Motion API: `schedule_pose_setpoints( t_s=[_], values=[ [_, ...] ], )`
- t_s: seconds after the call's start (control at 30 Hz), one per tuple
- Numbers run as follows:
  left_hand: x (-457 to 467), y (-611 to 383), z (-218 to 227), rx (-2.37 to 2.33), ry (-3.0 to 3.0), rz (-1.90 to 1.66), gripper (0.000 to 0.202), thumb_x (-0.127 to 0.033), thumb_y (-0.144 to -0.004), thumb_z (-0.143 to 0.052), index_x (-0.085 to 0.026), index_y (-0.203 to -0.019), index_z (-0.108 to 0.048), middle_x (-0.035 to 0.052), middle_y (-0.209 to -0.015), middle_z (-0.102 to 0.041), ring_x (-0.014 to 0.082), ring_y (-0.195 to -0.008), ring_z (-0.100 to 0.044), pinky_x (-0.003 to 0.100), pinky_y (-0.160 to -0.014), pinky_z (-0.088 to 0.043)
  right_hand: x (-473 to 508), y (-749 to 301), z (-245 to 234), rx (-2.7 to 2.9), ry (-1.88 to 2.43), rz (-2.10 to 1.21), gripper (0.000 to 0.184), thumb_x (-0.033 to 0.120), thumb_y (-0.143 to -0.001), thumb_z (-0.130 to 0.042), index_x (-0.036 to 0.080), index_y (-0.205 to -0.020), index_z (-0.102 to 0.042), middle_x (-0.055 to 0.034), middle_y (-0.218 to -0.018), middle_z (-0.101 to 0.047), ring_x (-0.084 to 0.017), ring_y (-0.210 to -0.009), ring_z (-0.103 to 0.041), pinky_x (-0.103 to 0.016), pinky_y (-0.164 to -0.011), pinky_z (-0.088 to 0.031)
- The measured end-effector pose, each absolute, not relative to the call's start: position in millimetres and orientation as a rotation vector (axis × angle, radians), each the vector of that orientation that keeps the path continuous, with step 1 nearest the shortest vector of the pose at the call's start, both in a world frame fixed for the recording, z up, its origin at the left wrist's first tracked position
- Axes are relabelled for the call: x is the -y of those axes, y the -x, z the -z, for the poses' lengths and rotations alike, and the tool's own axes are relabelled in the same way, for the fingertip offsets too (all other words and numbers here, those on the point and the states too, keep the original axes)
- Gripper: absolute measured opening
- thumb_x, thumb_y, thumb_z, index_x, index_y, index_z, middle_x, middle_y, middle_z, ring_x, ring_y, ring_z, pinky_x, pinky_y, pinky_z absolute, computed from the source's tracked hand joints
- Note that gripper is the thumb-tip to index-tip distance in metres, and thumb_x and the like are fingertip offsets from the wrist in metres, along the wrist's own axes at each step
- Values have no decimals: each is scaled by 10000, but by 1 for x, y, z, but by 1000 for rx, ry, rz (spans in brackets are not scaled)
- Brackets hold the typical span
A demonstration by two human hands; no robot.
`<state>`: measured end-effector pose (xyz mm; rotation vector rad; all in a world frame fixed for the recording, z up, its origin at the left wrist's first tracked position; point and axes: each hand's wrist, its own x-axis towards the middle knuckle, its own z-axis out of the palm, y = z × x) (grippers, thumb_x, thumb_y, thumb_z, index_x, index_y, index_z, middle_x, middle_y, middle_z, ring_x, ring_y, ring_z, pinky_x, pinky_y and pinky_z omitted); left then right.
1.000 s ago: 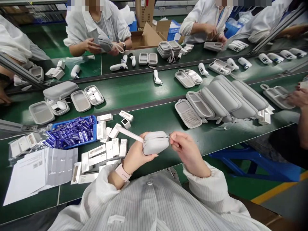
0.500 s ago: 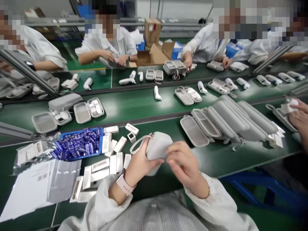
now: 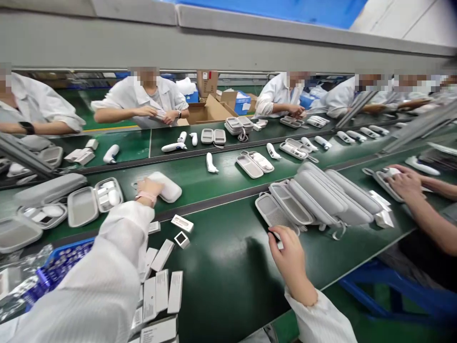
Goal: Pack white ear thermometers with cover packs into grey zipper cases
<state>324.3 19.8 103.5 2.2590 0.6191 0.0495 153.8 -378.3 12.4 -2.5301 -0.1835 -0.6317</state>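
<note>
My left hand is stretched out to the middle green belt and rests on the end of a closed grey zip case lying flat there, with the fingers wrapped on it. My right hand is at the near belt, its fingers curled on the near edge of an open grey case. That case is the front one of a leaning row of grey cases.
Small white boxes and a blue tray of batteries lie near left. Open cases with white devices sit on the left. A co-worker's hands work at the right; other people sit across the belts.
The closed grey case was held in both hands before my chest. Now my left arm has carried it out onto the middle belt, and my right hand has moved to the row of open cases.
</note>
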Motion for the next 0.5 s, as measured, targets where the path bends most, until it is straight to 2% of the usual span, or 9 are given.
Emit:
schedule_pose_setpoints(
  t_s=[0.07, 0.1, 0.17, 0.23, 0.3, 0.4, 0.5],
  values=[
    [-24, -322, -107, -649, -2358, -21, 557, -259, -768, -734, -19, -1222, -518, 303, -1436, -436, 542, -1383, -330, 695, -1092, -270, 388, -160, -8, 131, 2769, 646, 254, 290, -929, -556, 182, -1150, -616, -146, -1143, -664, -302, -1060, -586, -444, -911, -438],
    [-24, -317, -111, -623, -2387, 9, 577, -268, -767, -725, -10, -1240, -518, 309, -1465, -409, 548, -1397, -305, 672, -1109, -262, 390, -163, -4, 85, 2876, 626, 303, 278, -906, -573, 168, -1185, -615, -174, -1212, -642, -334, -1106, -562, -482, -933, -410],
    [-20, -298, -121, -507, -2421, 88, 553, -335, -812, -678, -56, -1271, -547, 250, -1455, -474, 476, -1373, -405, 575, -1123, -319, 389, -168, 7, -23, 2948, 595, 281, 233, -865, -577, 164, -1125, -658, -186, -1208, -646, -363, -1109, -548, -536, -959, -351],
    [-11, -264, -133, -372, -2412, 124, 503, -430, -866, -607, -152, -1285, -584, 146, -1366, -599, 364, -1275, -548, 475, -1103, -383, 388, -173, 18, -81, 2852, 589, 160, 204, -833, -557, 177, -909, -696, -137, -980, -699, -310, -958, -589, -510, -932, -355],
    [0, -220, -141, -268, -2349, 53, 489, -503, -888, -553, -216, -1281, -604, 83, -1304, -654, 298, -1203, -601, 418, -1074, -419, 391, -178, 22, -96, 2726, 593, 126, 229, -799, -559, 185, -761, -670, -85, -777, -670, -249, -784, -585, -440, -836, -400],
    [6, -155, -144, -287, -2165, -91, 435, -517, -874, -563, -231, -1186, -663, 55, -1226, -699, 262, -1134, -633, 374, -1010, -460, 413, -188, 8, -252, 2529, 731, 147, 291, -741, -589, 173, -789, -661, -81, -753, -642, -240, -707, -567, -400, -695, -426],
    [-7, -114, -132, -394, -2090, -120, 390, -515, -871, -569, -230, -1106, -694, 50, -1124, -731, 254, -1043, -656, 367, -933, -486, 438, -196, -30, -513, 2215, 924, 182, 301, -761, -540, 175, -861, -623, -53, -678, -556, -218, -593, -509, -395, -566, -414]
  ],
)
